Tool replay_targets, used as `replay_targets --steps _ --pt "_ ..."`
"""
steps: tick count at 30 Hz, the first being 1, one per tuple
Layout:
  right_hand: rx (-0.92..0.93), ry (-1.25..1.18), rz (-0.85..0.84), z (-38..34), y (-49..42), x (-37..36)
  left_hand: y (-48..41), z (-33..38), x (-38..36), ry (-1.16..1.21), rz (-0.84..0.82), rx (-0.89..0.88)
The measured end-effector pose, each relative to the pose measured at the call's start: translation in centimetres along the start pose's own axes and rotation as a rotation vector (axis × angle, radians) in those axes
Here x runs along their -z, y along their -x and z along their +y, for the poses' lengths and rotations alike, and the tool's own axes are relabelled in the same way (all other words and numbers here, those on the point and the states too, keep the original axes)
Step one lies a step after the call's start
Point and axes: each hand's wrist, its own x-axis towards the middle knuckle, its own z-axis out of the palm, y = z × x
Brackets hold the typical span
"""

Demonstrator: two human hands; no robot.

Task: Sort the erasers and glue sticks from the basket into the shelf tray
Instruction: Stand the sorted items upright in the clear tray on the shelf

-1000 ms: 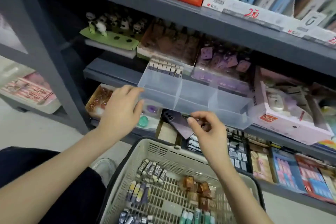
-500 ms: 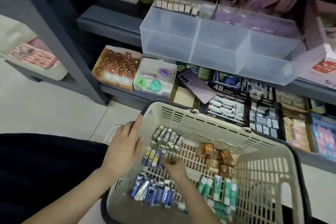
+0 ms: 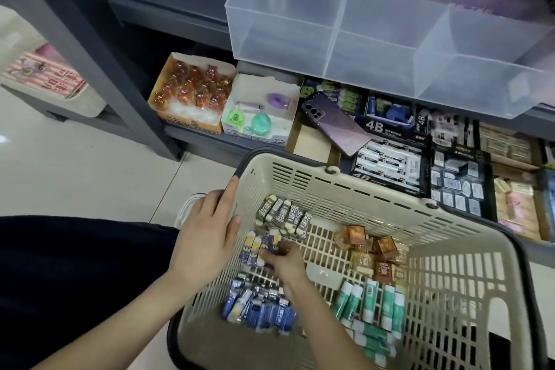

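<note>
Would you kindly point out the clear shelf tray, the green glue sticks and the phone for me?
clear shelf tray (image 3: 285, 21), head view, front wall of its left compartment.
green glue sticks (image 3: 369, 299), head view, body of one middle stick.
phone (image 3: 339, 123), head view, middle of its purple back.

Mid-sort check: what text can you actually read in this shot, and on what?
"4B": dark box beside the phone.
"4B": front of the eraser box beyond the basket.
"2B": grey erasers in the basket.
Red print on the pink striped pack, the glue sticks, and the purple erasers that the right hand pinches: too blurred to read.
</note>
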Motion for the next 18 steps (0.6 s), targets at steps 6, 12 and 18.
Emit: replay_targets --steps 6,12,18 --pt "0.05 -0.014 -0.096 -0.6 1.2 1.5 -0.1 0.0 -0.2 -0.004 -0.001 0.003" --pt "0.128 -0.085 -0.155 -3.7 4.7 3.1 -0.4 0.8 1.1 0.075 0.174 0.039" --pt "0.412 -0.073 -0.233 -11.7 11.7 5.2 -3.8 7.0 7.3 1.138 -0.321 0.565"
